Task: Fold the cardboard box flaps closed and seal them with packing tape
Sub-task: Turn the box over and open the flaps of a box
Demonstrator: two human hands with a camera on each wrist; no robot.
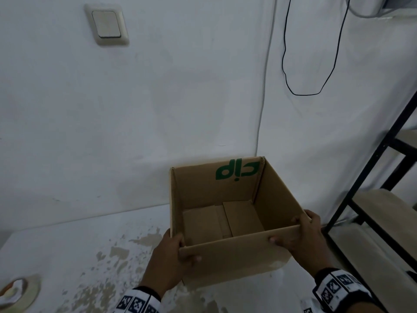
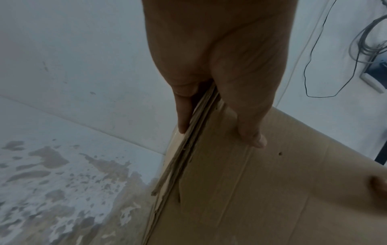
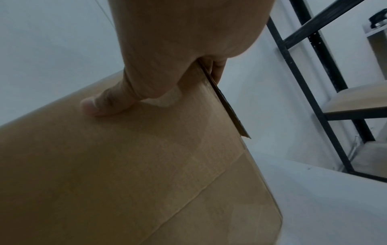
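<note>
On the white bench (image 1: 67,240), close to the wall, sits a brown cardboard box (image 1: 234,251) with its top wide open — you can see right down to the folded flaps on its floor. Green letters (image 1: 237,169) are printed upside down on the inside of the far wall of the box. Both hands hold the near side of the box. At the near left corner, the left hand (image 1: 171,263) has its thumb on the front and its fingers curled over the edge, so its grip is tight on the cardboard. The left wrist view shows this too, with the card edge pinched between thumb and fingers (image 2: 184,116). At the near right corner, the right hand (image 1: 302,238) grips the same way — thumb flat on the front, fingers wrapped over the top edge. White paint on the bench is chipped and patchy near the box. A roll of tape (image 1: 17,292) lies far off at the near left corner of the bench, well apart from the box. To the right stands a black metal shelf rack (image 1: 365,199) with pale boards. A light switch (image 1: 106,24) is up on the wall, and a thin black cable (image 1: 286,71) hangs down in a loop.
</note>
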